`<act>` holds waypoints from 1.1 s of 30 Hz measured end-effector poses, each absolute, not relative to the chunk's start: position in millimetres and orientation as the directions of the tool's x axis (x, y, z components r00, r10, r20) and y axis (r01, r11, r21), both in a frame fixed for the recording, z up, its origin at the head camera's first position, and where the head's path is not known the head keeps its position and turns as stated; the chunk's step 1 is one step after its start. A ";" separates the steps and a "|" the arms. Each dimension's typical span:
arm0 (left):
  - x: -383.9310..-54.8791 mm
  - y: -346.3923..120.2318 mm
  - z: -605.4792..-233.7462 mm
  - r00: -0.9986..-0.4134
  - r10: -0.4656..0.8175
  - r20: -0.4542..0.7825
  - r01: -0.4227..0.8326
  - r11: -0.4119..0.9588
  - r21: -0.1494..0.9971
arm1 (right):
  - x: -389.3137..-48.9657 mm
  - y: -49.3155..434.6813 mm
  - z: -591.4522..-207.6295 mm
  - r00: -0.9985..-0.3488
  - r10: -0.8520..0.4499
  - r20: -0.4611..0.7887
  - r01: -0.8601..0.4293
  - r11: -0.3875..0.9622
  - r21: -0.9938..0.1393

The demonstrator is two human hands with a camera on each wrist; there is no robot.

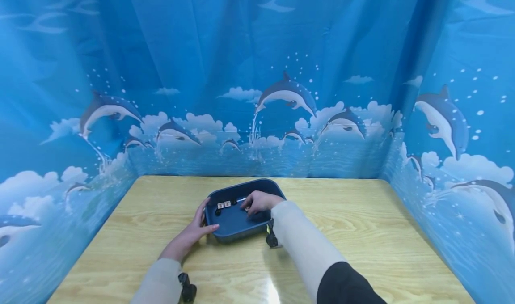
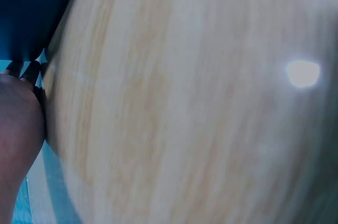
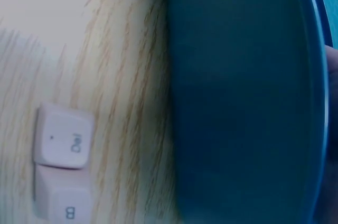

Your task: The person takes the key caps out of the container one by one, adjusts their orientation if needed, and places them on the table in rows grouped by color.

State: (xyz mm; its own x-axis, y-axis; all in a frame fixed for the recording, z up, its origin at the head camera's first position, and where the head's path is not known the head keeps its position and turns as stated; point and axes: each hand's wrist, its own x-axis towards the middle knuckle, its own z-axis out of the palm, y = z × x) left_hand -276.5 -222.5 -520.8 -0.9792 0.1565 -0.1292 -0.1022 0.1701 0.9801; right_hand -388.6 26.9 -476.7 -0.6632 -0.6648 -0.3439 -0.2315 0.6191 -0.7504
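Observation:
A dark blue plastic basin point(image 1: 237, 238) stands on the wooden table. My left hand point(image 1: 194, 229) grips its left end, thumb over the near rim and fingers along the outer wall. Inside, my right hand point(image 1: 260, 202) reaches down with curled fingers, a small pale piece point(image 1: 247, 209) at the fingertips. To its left in the basin sit two small white square pieces point(image 1: 224, 204) with dark marks, and small black pieces point(image 1: 218, 212). In the right wrist view, two white keycaps, one marked Del point(image 3: 64, 137) and one marked B point(image 3: 66, 197), lie on the table beside the basin wall.
The light wood-grain table point(image 1: 362, 232) extends around the basin. Blue curtains with dolphins point(image 1: 249, 62) rise behind it and at both sides. My right sleeve point(image 1: 307, 246) crosses the table in front of the basin's right end. Light glares off the near tabletop.

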 end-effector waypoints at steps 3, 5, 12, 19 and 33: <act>-275.9 -222.3 -520.2 -0.979 0.162 -0.121 -0.094 0.162 0.982 | -388.1 28.6 -478.5 -0.670 -0.665 -0.330 -0.227 0.607 -0.762; -275.4 -221.6 -519.4 -0.979 0.167 -0.121 -0.093 0.165 0.982 | -385.1 30.3 -478.6 -0.699 -0.639 -0.322 -0.195 0.603 -0.774; -272.8 -221.1 -515.3 -0.977 0.167 -0.133 -0.102 0.183 0.978 | -378.6 35.5 -470.7 -0.763 -0.598 -0.243 -0.222 0.597 -0.771; -273.5 -222.0 -516.4 -0.973 0.167 -0.159 -0.123 0.205 0.971 | -378.4 45.2 -457.6 -0.768 -0.608 -0.202 -0.239 0.564 -0.790; -276.0 -225.4 -520.8 -0.974 0.181 -0.138 -0.102 0.192 0.976 | -357.0 79.2 -439.4 -0.753 -0.646 -0.123 -0.271 0.475 -0.837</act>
